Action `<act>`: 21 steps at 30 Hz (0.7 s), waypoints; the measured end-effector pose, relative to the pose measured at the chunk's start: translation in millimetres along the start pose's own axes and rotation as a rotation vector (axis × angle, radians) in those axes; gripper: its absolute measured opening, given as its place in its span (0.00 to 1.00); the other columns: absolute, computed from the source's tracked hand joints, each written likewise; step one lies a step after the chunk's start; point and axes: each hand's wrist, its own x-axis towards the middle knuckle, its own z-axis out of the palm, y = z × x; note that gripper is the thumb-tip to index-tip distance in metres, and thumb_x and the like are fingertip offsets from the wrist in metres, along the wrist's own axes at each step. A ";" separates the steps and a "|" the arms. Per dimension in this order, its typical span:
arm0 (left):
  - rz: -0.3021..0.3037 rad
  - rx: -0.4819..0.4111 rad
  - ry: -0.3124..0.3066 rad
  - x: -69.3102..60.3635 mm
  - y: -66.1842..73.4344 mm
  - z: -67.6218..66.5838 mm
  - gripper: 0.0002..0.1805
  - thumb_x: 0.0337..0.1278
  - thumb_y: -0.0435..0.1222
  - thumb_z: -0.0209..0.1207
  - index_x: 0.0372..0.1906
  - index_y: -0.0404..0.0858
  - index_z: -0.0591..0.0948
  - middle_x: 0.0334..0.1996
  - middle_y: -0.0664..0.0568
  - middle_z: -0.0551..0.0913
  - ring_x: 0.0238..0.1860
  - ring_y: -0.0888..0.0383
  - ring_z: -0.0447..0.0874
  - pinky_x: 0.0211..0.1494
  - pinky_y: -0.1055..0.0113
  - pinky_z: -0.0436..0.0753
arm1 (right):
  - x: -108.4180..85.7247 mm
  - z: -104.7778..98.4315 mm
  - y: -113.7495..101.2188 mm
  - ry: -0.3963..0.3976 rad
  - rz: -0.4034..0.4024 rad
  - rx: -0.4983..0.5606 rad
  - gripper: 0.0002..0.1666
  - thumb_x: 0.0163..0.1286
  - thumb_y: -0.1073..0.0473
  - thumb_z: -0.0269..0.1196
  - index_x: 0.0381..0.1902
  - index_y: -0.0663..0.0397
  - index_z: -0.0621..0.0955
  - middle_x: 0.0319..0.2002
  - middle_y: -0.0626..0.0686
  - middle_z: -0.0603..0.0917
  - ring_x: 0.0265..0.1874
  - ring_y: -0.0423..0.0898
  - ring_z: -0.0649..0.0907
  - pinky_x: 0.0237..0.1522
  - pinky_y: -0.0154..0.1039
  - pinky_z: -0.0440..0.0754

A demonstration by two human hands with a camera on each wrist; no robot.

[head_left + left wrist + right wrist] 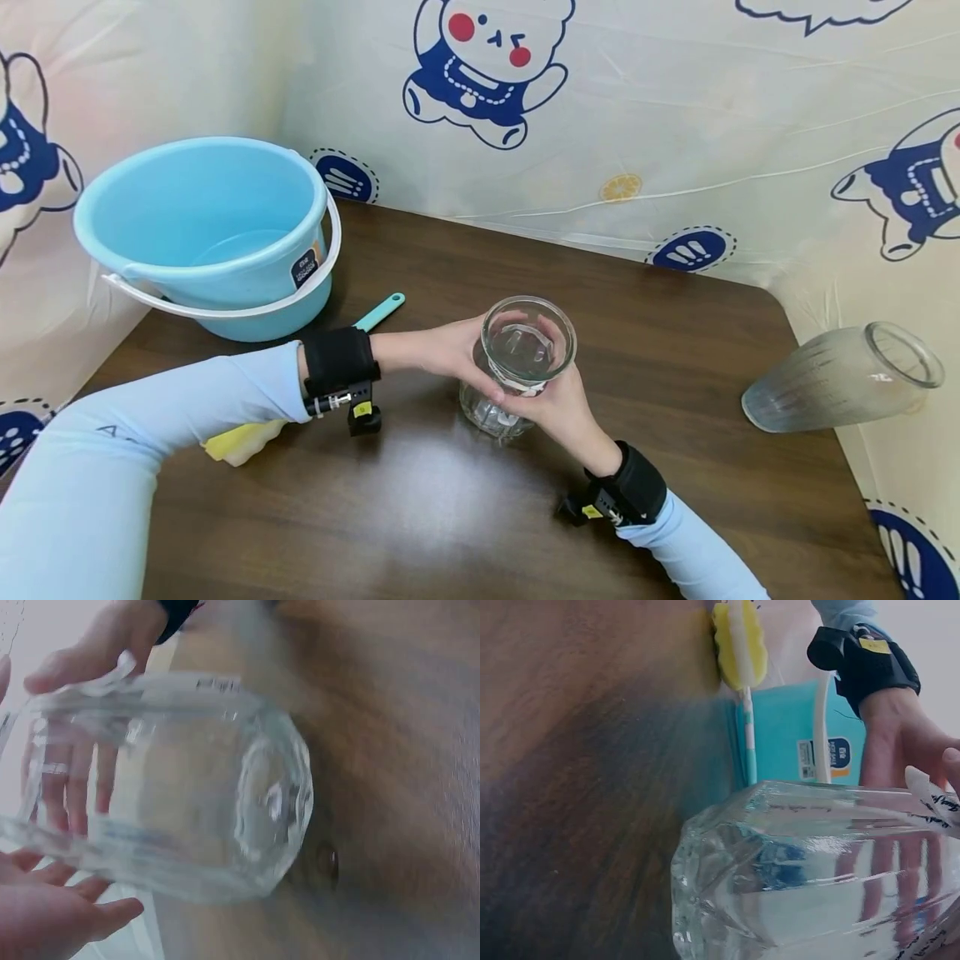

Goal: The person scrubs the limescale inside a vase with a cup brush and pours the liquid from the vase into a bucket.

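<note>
A clear glass vase (501,408) with a round rim is held between both hands over the middle of the table. My left hand (450,350) curls round its left side near the neck, and my right hand (558,412) grips the right side. In the left wrist view the vase (195,795) shows its thick base, with the right hand (105,652) behind it and the left hand (52,907) alongside. A printed white label (937,804) is on the vase in the right wrist view, where the left hand (904,739) lies against the glass.
A blue bucket (202,279) with a white handle stands at the back left. A yellow and white sponge brush (243,440) with a teal handle lies under my left forearm. A second, greyish glass vase (832,383) stands at the right table edge.
</note>
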 end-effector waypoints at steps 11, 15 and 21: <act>0.070 0.057 0.169 9.3 1.7 20.9 0.44 0.36 0.29 0.69 0.63 0.33 0.59 0.54 0.40 0.72 0.57 0.47 0.68 0.59 0.47 0.65 | -8.7 1.4 -22.9 -0.060 0.102 0.067 0.52 0.33 0.72 0.75 0.57 0.68 0.62 0.52 0.65 0.72 0.52 0.59 0.71 0.56 0.56 0.65; 0.076 0.083 0.205 9.7 0.0 23.4 0.40 0.37 0.31 0.69 0.60 0.35 0.64 0.52 0.42 0.74 0.56 0.47 0.69 0.59 0.48 0.66 | -11.9 2.3 -19.1 -0.076 0.140 0.084 0.52 0.33 0.72 0.75 0.58 0.66 0.61 0.53 0.67 0.70 0.54 0.63 0.70 0.57 0.54 0.64; 0.059 0.133 0.236 7.4 1.1 23.5 0.36 0.35 0.34 0.71 0.56 0.40 0.68 0.50 0.44 0.76 0.54 0.49 0.71 0.56 0.52 0.69 | -13.7 3.3 -17.6 -0.069 0.151 0.044 0.51 0.35 0.71 0.75 0.58 0.70 0.62 0.53 0.68 0.71 0.53 0.63 0.71 0.55 0.52 0.66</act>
